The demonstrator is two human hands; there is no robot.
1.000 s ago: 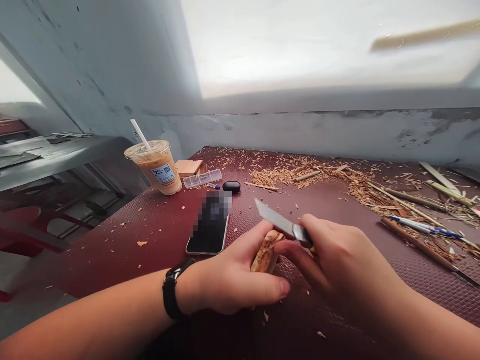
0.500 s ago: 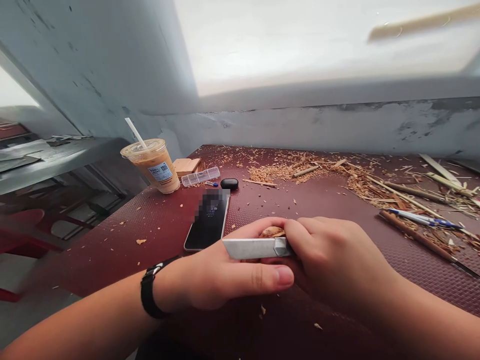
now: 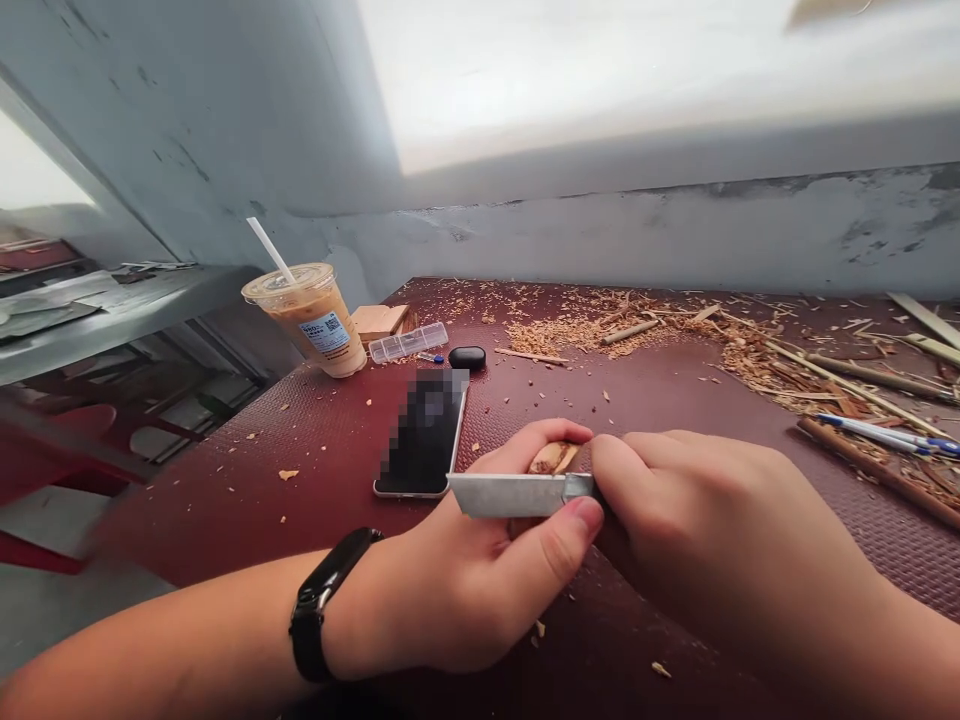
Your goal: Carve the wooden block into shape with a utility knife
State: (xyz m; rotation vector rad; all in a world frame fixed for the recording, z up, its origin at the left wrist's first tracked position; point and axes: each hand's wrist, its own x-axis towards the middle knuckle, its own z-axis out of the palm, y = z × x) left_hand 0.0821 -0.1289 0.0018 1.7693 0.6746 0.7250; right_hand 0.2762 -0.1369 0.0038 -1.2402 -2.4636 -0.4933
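Observation:
My right hand is closed around the handle of a knife, whose flat grey blade points left across my left hand. A small piece of wood with a pale cut face sits in my left hand, behind the blade. My left fingers curl round its far side, and the thumb presses close to the blade's base. The lower part of the wood and the knife handle are hidden by my hands. A black band is on my left wrist.
Beyond my hands lie a phone, a black case and a clear plastic box. A coffee cup with a straw stands left. Wood shavings, sticks and pens spread along the back and right of the dark red table.
My left thumb has moved up against the blade's base, and my left wrist has turned so the band's face shows. The wood has tilted, showing more pale cut surface. The view has shifted slightly.

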